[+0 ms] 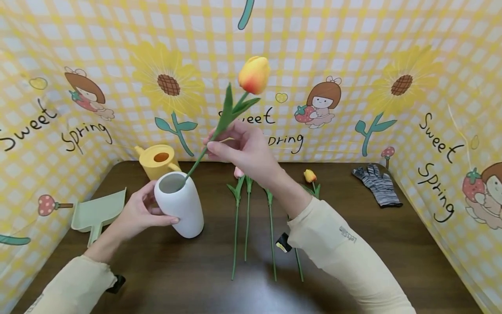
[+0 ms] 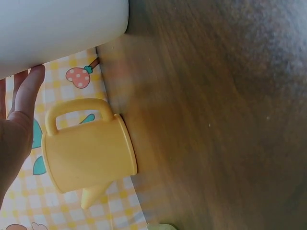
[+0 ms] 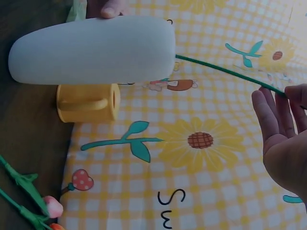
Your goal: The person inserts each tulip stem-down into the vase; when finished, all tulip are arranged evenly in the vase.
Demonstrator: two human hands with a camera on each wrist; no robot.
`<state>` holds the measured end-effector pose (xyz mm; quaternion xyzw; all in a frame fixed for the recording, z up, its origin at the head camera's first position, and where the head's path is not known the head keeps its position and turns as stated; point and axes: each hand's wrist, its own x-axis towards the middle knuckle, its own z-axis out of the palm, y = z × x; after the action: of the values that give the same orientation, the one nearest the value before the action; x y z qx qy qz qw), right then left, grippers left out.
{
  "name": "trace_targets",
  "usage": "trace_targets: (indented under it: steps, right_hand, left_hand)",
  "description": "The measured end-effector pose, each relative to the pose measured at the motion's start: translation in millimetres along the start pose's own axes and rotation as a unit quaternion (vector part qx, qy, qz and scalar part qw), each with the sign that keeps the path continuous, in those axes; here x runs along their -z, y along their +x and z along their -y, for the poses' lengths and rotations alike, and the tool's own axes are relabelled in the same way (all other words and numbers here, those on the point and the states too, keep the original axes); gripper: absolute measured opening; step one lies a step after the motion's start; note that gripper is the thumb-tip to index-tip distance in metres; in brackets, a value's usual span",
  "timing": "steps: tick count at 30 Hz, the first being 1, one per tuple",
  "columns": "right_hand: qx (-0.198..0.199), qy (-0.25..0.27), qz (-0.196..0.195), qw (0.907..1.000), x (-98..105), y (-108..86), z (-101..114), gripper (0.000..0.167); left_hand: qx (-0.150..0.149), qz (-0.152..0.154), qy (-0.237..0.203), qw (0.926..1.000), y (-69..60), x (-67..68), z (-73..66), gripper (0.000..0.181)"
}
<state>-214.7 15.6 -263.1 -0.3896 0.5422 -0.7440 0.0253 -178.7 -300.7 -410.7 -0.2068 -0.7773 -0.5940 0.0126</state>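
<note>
In the head view my right hand point(image 1: 247, 148) pinches the green stem of a yellow-orange artificial tulip point(image 1: 254, 75). The stem slants down to the left, its lower end inside the mouth of a white vase point(image 1: 182, 209). My left hand point(image 1: 143, 209) grips the vase around its upper side, thumb across the front; the vase leans slightly. From the right wrist view, the stem point(image 3: 225, 70) runs from the vase mouth to my right fingertips point(image 3: 292, 91). The left wrist view catches only part of the vase point(image 2: 57, 28) and my left fingers point(image 2: 29, 91).
Several tulips point(image 1: 237, 218) lie on the dark wooden table point(image 1: 333, 270), partly behind my right forearm. A yellow watering can point(image 1: 150, 161) stands behind the vase. A pale green dustpan point(image 1: 98, 211) lies left, a grey knitted glove point(image 1: 377, 185) at far right. Checked cloth point(image 1: 211, 43) surrounds the table.
</note>
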Motion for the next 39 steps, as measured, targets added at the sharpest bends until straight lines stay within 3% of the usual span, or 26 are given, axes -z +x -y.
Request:
trace_targets:
  steps: [9,17,20,25,31,35,39]
  right_hand:
    - [-0.024,0.072,-0.033,0.9966,-28.3,12.8,-33.3,0.017]
    - [-0.004,0.091,-0.063,0.9939,-49.8,18.0,-49.6,0.013]
    - [-0.013,0.075,-0.057,0.9955,-51.8,19.1,-51.2,0.015]
    - [-0.019,-0.009,-0.036,0.9991,-50.8,18.6,-54.9,0.019]
    - [-0.023,-0.096,0.012,0.9951,-53.0,18.3,-57.0,0.022]
    - [-0.062,-0.127,0.038,0.9892,-56.5,20.0,-52.7,0.028]
    - [-0.074,-0.130,0.053,0.9873,-56.1,21.3,-50.1,0.030]
  left_hand:
    - [-0.005,0.001,-0.004,1.0000,-3.7,8.7,-1.6,0.084]
    - [-0.003,-0.004,-0.011,0.9999,-7.0,7.4,0.0,0.086]
    - [-0.003,-0.004,-0.014,0.9999,-4.4,3.7,1.4,0.086]
    - [-0.002,0.000,-0.019,0.9998,0.8,-3.5,4.8,0.086]
    - [0.009,-0.001,-0.017,0.9998,0.7,-5.9,5.5,0.086]
    - [0.013,-0.007,-0.003,0.9999,-1.1,-3.3,2.0,0.085]
    - [0.017,-0.005,0.001,0.9998,-0.7,-2.3,-0.9,0.085]
